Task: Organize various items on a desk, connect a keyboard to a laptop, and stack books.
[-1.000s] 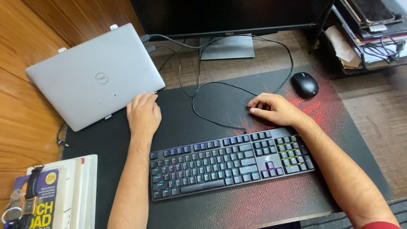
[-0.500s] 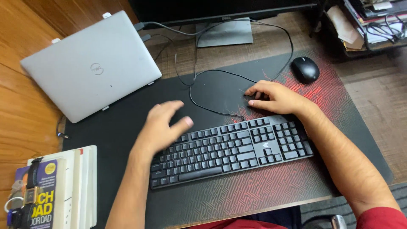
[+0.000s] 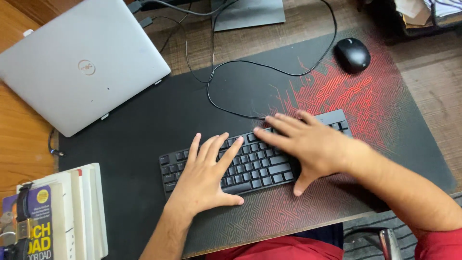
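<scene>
— From the head view, looking straight down: both hands lie flat on the black keyboard (image 3: 255, 156). The left hand (image 3: 208, 174) is spread open, fingers fanned over the left keys, thumb near the front edge. It grips nothing.

— And the right hand (image 3: 301, 147)?

— Also open and splayed, palm down over the right half, covering most of the keys there. Neither hand has closed around anything; they only press or rest on top.

— Where does the keyboard sit?

— Slightly skewed on the black-and-red desk mat (image 3: 365, 96), near the front edge of the tabletop (image 3: 428, 86). Its black cable (image 3: 226, 62) loops loosely across the mat toward the monitor stand (image 3: 248, 12).

— So what could go wrong?

— As I judge it, flat palms give poor control. If the keyboard slides, the slack cable could snag or drag, and it curves close to the black mouse (image 3: 352, 54). Pushed backward and left, the keyboard would near the closed silver laptop (image 3: 82, 65), which overhangs the mat's corner.

— Anything at the near side?

— The stack of books (image 3: 72, 212) stands just left of the mat, a watch strap (image 3: 21, 212) draped over it. A careless left elbow might knock it. Pulled forward, the keyboard could tip off the tabletop's front edge.
</scene>
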